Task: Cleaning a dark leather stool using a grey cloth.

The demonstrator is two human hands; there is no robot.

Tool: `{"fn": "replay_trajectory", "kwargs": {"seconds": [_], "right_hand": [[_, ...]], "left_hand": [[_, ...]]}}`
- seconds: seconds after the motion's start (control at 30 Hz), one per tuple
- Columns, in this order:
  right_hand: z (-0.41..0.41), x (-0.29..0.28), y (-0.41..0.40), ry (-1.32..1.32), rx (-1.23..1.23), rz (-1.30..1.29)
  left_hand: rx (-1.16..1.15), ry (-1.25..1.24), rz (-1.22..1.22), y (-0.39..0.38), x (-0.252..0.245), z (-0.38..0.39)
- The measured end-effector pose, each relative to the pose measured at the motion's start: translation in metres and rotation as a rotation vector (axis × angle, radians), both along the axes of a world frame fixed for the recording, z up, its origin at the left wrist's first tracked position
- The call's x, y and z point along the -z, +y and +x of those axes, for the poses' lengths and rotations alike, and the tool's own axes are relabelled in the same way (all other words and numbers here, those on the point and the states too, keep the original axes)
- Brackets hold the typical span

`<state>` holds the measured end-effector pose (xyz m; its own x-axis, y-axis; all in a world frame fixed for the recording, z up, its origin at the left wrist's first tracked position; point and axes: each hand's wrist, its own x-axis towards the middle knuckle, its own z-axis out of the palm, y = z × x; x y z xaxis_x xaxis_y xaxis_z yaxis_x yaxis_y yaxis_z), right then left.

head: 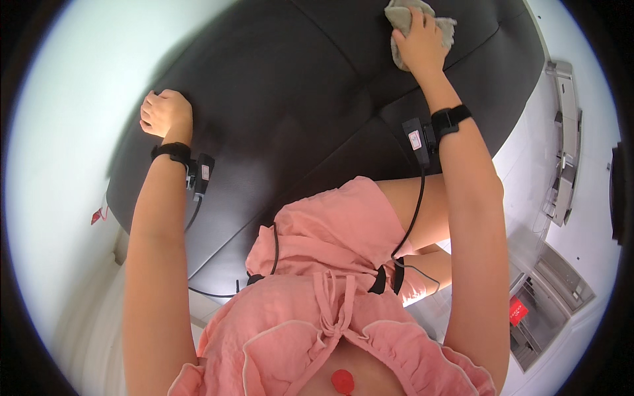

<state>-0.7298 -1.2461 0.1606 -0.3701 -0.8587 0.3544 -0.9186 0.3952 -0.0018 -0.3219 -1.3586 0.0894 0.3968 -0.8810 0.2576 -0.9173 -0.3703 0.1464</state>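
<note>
A grey-beige cloth (402, 22) lies bunched on the black leather-like upholstery (277, 89) at the top right. My right hand (420, 44) holds it from above, thumb on the left side and fingers spread across its folds. On the left, my left hand (166, 113) rests near the edge of the upholstery by the white wall, its fingers curled into a fist. Nothing shows in that hand, though its palm side is hidden. Seams and a tufted dimple cross the dark padding between my hands.
Black strapped wrist devices (200, 173) trail cables to my waist. My leg (421, 208) presses against the padding's near side. A white wall (64, 123) borders the left. Shelving holding a red item (518, 311) stands at the lower right, and a long pale unit (564, 143) at right.
</note>
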Motion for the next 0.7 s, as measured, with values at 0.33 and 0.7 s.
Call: {"fn": "replay_trajectory", "kwargs": {"seconds": [0.33,0.7], "right_hand": [[0.026,0.001,0.012,0.017,0.224,0.156],[0.035,0.008,0.031,0.043,0.179,-0.135]], "left_hand": [[-0.015,0.010,0.047,-0.005,0.003,0.001],[0.007,-0.005,0.035,-0.006,0.004,0.006]]}}
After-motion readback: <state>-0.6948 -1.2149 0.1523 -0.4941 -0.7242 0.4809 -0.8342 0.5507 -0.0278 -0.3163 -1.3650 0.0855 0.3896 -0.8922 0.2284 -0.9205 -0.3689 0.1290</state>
